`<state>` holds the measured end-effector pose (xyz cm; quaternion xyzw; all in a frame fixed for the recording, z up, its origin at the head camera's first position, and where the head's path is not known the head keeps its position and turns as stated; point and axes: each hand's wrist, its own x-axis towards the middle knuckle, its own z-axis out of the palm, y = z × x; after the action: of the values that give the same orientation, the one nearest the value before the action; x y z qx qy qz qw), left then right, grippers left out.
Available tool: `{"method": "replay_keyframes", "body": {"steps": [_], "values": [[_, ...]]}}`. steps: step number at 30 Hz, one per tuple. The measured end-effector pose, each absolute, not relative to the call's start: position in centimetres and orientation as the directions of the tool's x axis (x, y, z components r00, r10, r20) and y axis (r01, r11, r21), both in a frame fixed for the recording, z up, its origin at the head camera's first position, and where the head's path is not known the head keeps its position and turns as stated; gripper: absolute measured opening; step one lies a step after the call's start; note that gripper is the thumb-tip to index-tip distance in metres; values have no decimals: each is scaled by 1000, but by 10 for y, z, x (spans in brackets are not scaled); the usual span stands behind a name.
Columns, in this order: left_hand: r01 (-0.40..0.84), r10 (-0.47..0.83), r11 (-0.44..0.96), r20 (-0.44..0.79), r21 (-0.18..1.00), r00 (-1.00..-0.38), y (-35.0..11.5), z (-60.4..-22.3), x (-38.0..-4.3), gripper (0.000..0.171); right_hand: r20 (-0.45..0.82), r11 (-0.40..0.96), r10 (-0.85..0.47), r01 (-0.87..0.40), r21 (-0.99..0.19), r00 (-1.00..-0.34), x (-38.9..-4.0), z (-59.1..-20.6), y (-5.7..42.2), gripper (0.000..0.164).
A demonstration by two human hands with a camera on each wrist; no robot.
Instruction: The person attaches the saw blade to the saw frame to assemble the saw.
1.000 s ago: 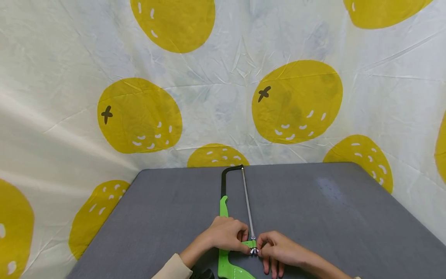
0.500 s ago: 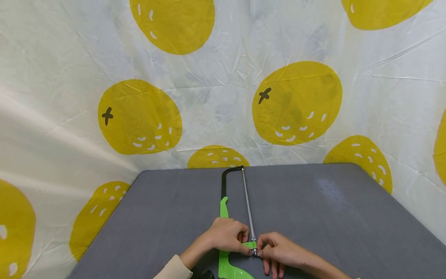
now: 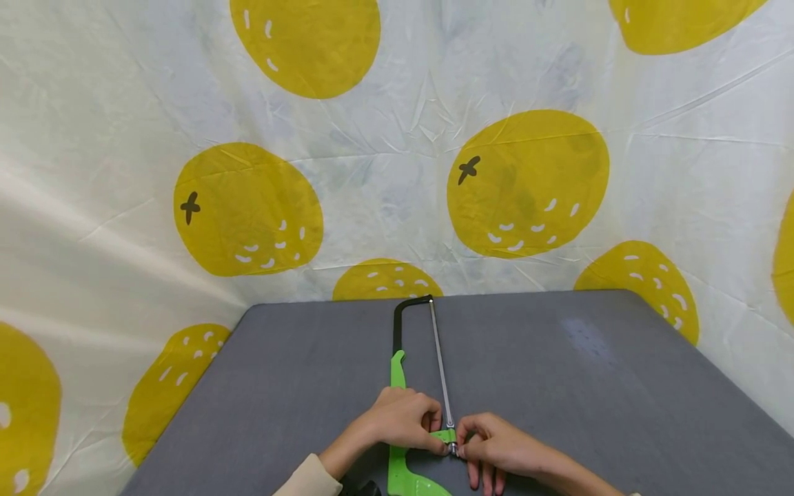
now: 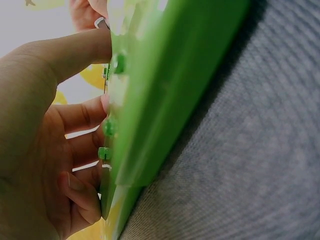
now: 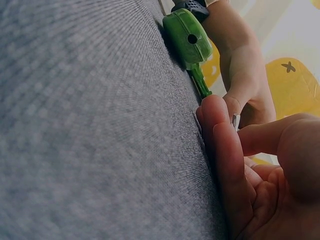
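A hacksaw point(image 3: 398, 370) with a green handle and black front frame lies flat, its tip pointing away from me. Its thin blade point(image 3: 441, 362) runs along the right side. My left hand point(image 3: 403, 416) reaches over the green body and holds it beside the blade's near end, thumb close to a small silver wing nut point(image 3: 453, 449). From the right, my right hand point(image 3: 496, 442) pinches that wing nut between thumb and index finger, which partly cover it. The wing nut's metal edge also shows by the fingertips in the right wrist view.
The grey cloth-covered table point(image 3: 310, 358) carries the saw. Behind and to the sides hangs a white curtain point(image 3: 384, 186) printed with yellow fruit. A pale patch point(image 3: 586, 334) marks the table at the right. A small black object point(image 3: 366, 488) shows near the left wrist.
The wing nut has turned between my right fingertips; its wings were spread to the camera and now show narrower. Both hands and the hacksaw stay almost in place.
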<state>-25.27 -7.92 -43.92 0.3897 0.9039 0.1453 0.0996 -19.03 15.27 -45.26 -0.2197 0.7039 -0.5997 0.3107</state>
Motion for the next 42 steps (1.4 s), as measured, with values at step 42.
{"method": "replay_keyframes", "body": {"steps": [42], "values": [[682, 742, 639, -52, 355, -668, -80, -439, -254, 29, -164, 235, -658, 7, -972, -735, -189, -451, 152, 9]]}}
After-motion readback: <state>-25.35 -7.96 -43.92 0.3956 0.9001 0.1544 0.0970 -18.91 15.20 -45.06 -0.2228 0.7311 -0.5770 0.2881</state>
